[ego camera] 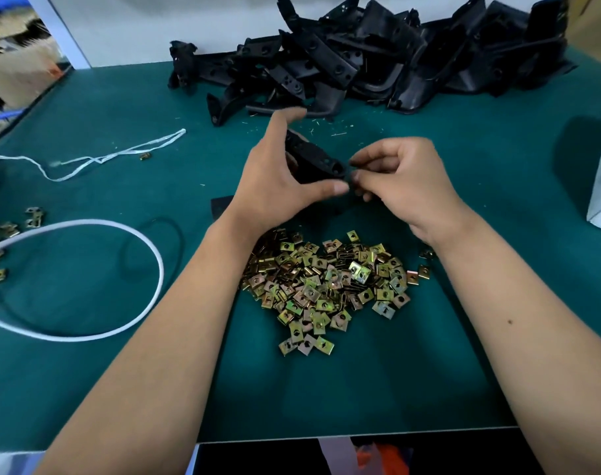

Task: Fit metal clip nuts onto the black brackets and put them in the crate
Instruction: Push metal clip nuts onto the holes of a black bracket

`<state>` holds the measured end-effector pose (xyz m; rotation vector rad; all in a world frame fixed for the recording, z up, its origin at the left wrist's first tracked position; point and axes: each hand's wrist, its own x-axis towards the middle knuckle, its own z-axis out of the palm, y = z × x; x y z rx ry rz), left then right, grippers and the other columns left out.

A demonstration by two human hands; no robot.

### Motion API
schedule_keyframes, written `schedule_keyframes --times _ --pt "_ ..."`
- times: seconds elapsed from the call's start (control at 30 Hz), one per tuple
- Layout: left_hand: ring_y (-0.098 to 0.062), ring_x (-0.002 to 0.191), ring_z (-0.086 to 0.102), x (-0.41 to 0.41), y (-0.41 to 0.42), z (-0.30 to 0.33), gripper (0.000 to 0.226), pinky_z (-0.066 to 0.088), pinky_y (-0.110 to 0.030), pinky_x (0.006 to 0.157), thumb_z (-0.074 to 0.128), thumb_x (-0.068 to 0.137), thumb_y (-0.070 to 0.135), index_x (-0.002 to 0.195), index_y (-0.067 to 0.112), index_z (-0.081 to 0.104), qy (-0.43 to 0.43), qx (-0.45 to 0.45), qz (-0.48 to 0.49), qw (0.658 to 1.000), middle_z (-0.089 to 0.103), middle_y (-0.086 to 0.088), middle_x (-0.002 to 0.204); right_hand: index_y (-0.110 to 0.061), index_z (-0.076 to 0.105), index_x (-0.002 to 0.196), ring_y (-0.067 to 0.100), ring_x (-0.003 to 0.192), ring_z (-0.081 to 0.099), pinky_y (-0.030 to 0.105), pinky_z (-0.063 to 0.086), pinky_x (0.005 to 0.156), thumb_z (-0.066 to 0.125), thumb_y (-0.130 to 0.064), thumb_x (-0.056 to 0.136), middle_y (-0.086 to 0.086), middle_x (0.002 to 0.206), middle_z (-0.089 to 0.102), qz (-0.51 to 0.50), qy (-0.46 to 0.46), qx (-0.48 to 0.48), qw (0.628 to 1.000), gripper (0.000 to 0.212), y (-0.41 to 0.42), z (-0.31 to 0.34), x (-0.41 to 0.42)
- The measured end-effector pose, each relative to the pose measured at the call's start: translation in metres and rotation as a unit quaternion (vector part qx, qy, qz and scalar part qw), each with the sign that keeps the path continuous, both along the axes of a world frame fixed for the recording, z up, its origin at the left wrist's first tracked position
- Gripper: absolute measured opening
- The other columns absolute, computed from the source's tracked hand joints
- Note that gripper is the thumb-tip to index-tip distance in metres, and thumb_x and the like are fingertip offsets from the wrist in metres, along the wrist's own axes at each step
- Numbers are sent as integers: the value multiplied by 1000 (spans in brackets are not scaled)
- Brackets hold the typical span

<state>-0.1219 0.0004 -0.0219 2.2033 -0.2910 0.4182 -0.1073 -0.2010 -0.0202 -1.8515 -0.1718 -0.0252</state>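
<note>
**Bench stock: brackets and clip nuts**

One black bracket, matte moulded plastic with holes, held above the mat: left hand curled round it, right hand pinching at its end, what it pinches hidden. Clip nuts: square, yellowish plated metal, one loose heap, too many to count. Bracket pile at rear. Surface: green mat. One white cord.

Bare counter is lying open right of the clip nuts; brackets are blocking the back, cord cluttering the left.
</note>
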Motion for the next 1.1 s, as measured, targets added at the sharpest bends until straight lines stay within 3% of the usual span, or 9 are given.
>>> schedule_keyframes --times 0.1,0.33,0.47,0.57,0.73,0.83,0.9,1.0,1.1 --pt "-14 111 54 -1 -3 0 131 46 -25 97 99 50 50 156 32 23 -14 42 -48 998 52 6 123 -12 75 94 12 66 70 19 52 60 80 -1 85 4 77 77 -9 11 98 995 15 1 4 -1" --pt "-14 88 64 -2 -9 2 108 53 -28 78 95 57 34 146 33 34 -49 -27 -53 997 60 8 99 -11 75 90 16 67 71 24 58 64 82 -1 83 7 80 78 -14 19 113 993 14 11 2 -6" --pt "-10 107 53 -2 -9 -2 96 47 -21 87 85 64 41 144 31 33 -55 57 -30 996 45 10 123 -14 77 97 12 84 76 25 60 78 81 5 80 2 88 79 -2 1 69 998 26 11 0 -7" --pt "-21 111 53 -3 -7 -3 87 47 -33 89 73 68 54 142 34 30 -5 101 17 995 37 2 130 -19 78 94 11 83 75 27 61 80 82 -2 81 -2 87 78 -6 -30 -24 999 22 6 -1 -5" --pt "-29 95 56 -3 -3 3 80 40 -34 81 65 73 58 141 34 30 20 105 80 991 40 -2 129 -28 77 86 -1 63 67 14 50 63 77 -18 90 -8 73 74 4 -76 -113 991 12 4 -1 -3" --pt "-23 87 55 -5 -3 7 74 41 -32 80 68 74 51 138 35 36 13 91 80 993 41 -3 124 -25 77 88 1 62 66 14 50 62 74 -14 92 -7 73 74 5 -64 -84 994 11 6 -1 -4" --pt "-15 93 55 -7 -2 9 64 47 -30 83 75 71 36 129 29 50 -7 70 47 996 41 -4 124 -21 77 90 5 64 68 17 52 63 72 -5 93 -3 74 75 6 -45 -28 999 17 7 0 -4" --pt "-22 134 41 -5 0 8 47 45 -24 99 77 65 12 109 21 64 -14 64 -11 998 36 -11 137 -18 76 92 7 66 69 17 53 64 69 4 92 -2 76 75 11 -27 13 999 23 6 1 -4" --pt "-15 143 26 -5 -3 5 41 39 -35 111 83 67 12 104 23 67 29 82 -33 996 26 -12 146 -15 75 95 11 67 70 19 54 63 72 3 90 1 77 77 13 -14 18 1000 20 5 1 -4"
